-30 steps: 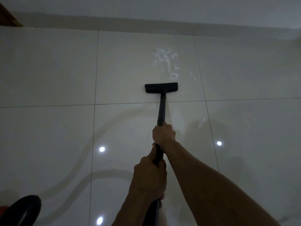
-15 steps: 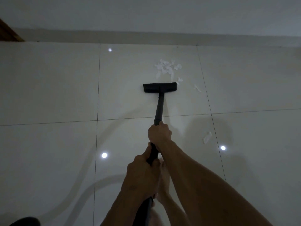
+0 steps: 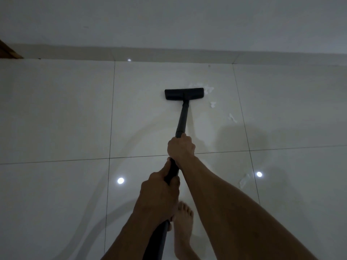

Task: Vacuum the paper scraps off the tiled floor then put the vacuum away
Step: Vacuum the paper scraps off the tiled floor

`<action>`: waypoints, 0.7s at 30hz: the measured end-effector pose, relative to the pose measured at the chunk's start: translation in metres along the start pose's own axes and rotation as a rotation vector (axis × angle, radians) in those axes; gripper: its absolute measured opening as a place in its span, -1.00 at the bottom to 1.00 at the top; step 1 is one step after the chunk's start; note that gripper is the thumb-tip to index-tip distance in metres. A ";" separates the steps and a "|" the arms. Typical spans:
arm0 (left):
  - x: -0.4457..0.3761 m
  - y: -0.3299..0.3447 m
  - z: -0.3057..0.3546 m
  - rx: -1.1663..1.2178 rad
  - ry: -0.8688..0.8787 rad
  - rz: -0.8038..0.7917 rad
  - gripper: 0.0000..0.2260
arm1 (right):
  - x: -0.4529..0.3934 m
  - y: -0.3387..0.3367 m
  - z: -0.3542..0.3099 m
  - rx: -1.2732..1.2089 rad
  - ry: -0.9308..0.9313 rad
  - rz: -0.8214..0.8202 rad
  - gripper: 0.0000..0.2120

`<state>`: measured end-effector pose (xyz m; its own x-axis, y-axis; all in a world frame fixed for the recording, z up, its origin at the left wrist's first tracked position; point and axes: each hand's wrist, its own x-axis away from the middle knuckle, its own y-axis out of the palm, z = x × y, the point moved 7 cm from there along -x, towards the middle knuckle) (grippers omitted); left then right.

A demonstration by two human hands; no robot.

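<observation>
Nozzle (image 3: 184, 94) now pushed onto the scraps (image 3: 208, 89), most gone since before; both hands, left (image 3: 159, 196) and right (image 3: 181, 147), fingers wrapped round wand (image 3: 181, 120).

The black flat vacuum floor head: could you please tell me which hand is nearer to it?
Right. The right hand grips the black wand closer to the floor head; the left hand grips it farther back.

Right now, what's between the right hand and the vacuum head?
Only the black wand, running from the right hand to the vacuum head, in the head view.
</observation>
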<state>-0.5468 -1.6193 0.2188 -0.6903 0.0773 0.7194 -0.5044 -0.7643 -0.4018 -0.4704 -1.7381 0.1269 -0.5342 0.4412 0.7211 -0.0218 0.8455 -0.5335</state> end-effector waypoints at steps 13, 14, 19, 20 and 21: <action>-0.087 -0.024 0.073 0.036 0.004 -0.018 -0.76 | -0.083 -0.032 -0.083 -0.040 -0.031 0.030 -0.58; -0.093 -0.025 0.079 0.049 0.005 -0.025 -0.78 | -0.090 -0.035 -0.089 -0.036 -0.036 0.033 -0.58; -0.123 -0.025 0.108 0.078 -0.006 -0.036 -0.87 | -0.121 -0.055 -0.111 -0.053 -0.045 0.065 -0.57; -0.128 -0.023 0.113 0.089 -0.013 -0.044 -0.87 | -0.127 -0.059 -0.113 -0.047 -0.047 0.070 -0.57; -0.133 -0.021 0.118 0.098 -0.018 -0.050 -0.85 | -0.132 -0.064 -0.116 -0.036 -0.049 0.072 -0.57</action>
<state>-0.3834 -1.6888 0.1983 -0.6558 0.1059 0.7475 -0.4838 -0.8190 -0.3084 -0.3005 -1.8158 0.1168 -0.5744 0.4863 0.6585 0.0479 0.8230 -0.5660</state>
